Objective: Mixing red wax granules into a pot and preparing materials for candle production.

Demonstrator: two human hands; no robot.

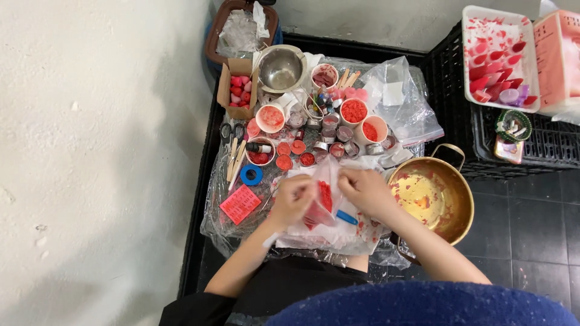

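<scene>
Both hands pinching one small clear bag of red wax bits [324,199]: left hand [294,199] at nine o'clock, right hand [364,190] at three. Opening or emptying step, judging by grip; steady tilt needed next, brass pot [454,181] just beside at three o'clock.

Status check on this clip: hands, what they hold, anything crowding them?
Left hand and right hand both gripping a clear plastic bag of red bits. Blue stick lying beneath. Gold pot close by right wrist; small tins just ahead.

Beside the brass pot [432,196], the clear plastic bag [323,196] of red bits is partly covered by both hands — its base unseen. The pink box [559,57], up and right of the pot, runs off the picture's edge — the small tins [338,148] too small to tell apart.
</scene>
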